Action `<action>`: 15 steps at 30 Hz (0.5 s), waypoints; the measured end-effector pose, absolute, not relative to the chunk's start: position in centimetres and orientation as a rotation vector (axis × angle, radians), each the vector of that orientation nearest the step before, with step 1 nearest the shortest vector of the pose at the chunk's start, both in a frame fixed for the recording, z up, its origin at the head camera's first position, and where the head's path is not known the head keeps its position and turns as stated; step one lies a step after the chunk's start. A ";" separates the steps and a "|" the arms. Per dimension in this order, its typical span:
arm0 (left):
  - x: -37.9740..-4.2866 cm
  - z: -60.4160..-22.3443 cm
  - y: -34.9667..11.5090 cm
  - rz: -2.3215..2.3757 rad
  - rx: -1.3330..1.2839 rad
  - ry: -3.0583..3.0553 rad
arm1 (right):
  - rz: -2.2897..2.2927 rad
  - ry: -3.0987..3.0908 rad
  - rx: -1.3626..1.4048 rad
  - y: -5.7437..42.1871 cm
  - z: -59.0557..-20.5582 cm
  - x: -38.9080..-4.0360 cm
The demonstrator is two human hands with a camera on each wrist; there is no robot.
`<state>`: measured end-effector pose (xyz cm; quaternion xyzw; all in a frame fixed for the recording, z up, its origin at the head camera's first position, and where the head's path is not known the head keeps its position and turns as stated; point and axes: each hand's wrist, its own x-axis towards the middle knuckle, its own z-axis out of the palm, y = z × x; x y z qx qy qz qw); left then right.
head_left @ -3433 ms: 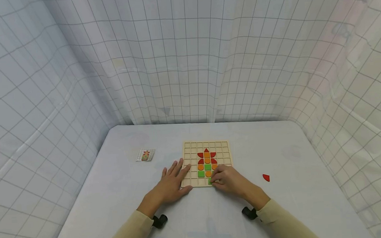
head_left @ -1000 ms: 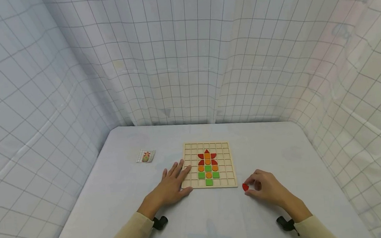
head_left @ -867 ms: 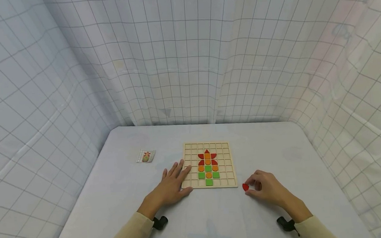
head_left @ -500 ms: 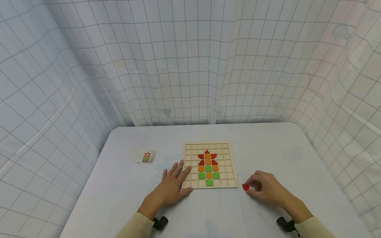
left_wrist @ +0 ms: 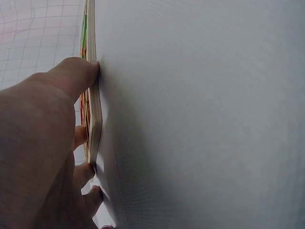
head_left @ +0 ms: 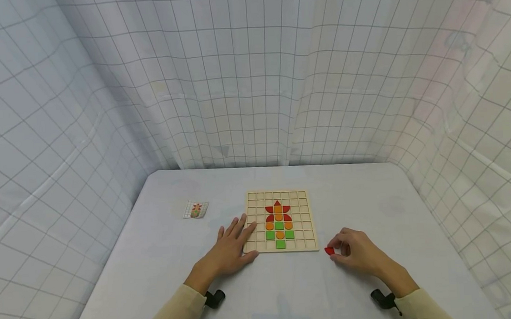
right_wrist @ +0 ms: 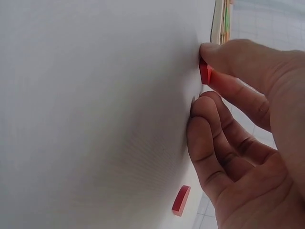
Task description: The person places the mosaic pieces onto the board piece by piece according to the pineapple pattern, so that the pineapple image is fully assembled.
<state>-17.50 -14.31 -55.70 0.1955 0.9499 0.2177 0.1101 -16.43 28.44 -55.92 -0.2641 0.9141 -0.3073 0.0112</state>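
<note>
My right hand (head_left: 355, 252) is on the white table just off the front right corner of a wooden grid board (head_left: 303, 225). Thumb and forefinger pinch a small red quarter-circle tile (right_wrist: 205, 73), while the other fingers curl loosely near the cloth. My left hand (head_left: 229, 248) lies spread with its fingers straight, the forefinger on the board's left side and the thumb at its front edge. Inlaid on the board are several red pieces around orange ones, with orange discs (head_left: 280, 235) and green squares (head_left: 281, 244) below.
A second red tile (right_wrist: 181, 200) lies on the table in the right wrist view, hidden by my right hand in the head view. Left of the board is a small card (head_left: 195, 209) printed with a similar pattern. Grid-patterned curtains (head_left: 251, 105) enclose the table's back and sides.
My right hand has left the green square at the board's front and moved right to pinch the red tile. Over the last second the tile turned slightly in its fingers. The left hand stayed put.
</note>
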 end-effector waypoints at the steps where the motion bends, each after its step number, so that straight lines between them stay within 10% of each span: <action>1: -17.5 -55.7 -14.3 0.641 0.575 2.792 | -0.957 2.853 -0.823 28.4 -55.9 -16.4; 15: -17.6 -55.9 -14.4 0.642 0.583 2.797 | -0.989 2.854 -0.824 27.9 -56.0 -16.6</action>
